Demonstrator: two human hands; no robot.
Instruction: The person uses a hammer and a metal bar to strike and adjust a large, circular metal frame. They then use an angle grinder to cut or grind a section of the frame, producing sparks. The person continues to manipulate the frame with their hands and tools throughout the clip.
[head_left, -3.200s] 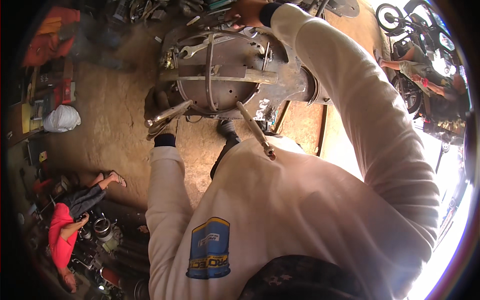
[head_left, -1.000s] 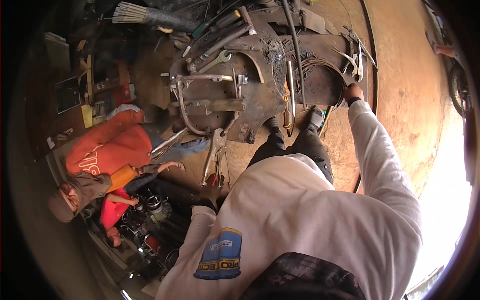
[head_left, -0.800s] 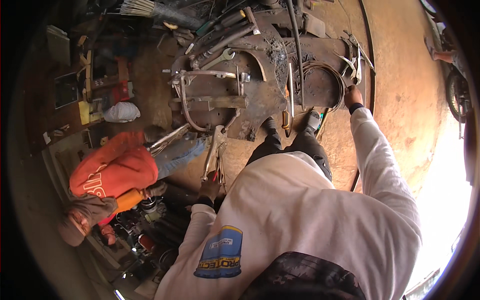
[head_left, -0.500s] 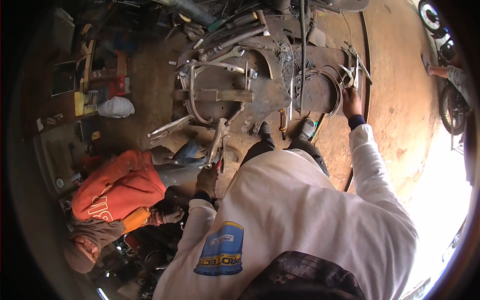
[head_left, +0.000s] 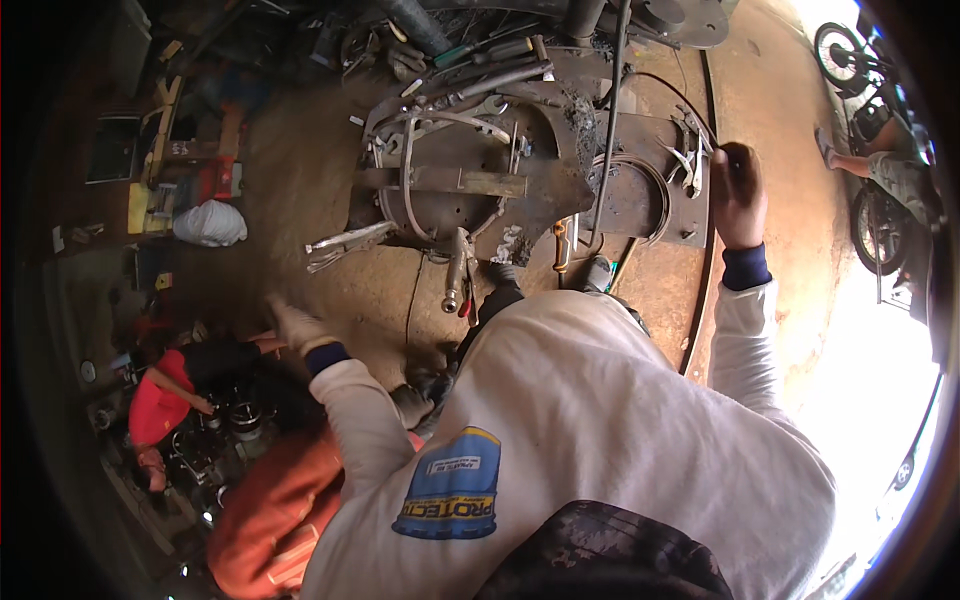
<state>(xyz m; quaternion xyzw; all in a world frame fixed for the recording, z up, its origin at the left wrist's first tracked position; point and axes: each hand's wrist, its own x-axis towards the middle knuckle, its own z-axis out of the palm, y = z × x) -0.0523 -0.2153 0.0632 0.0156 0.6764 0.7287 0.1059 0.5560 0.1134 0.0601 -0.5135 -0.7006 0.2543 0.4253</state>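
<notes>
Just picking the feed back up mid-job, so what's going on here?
A person's right hand is raised at the right, with a dark cable running up to it; the grip itself is unclear. The left hand is blurred, out to the left, with nothing visible in it. A bent metal frame sits on the bench, and two locking pliers jut out at its near side.
</notes>
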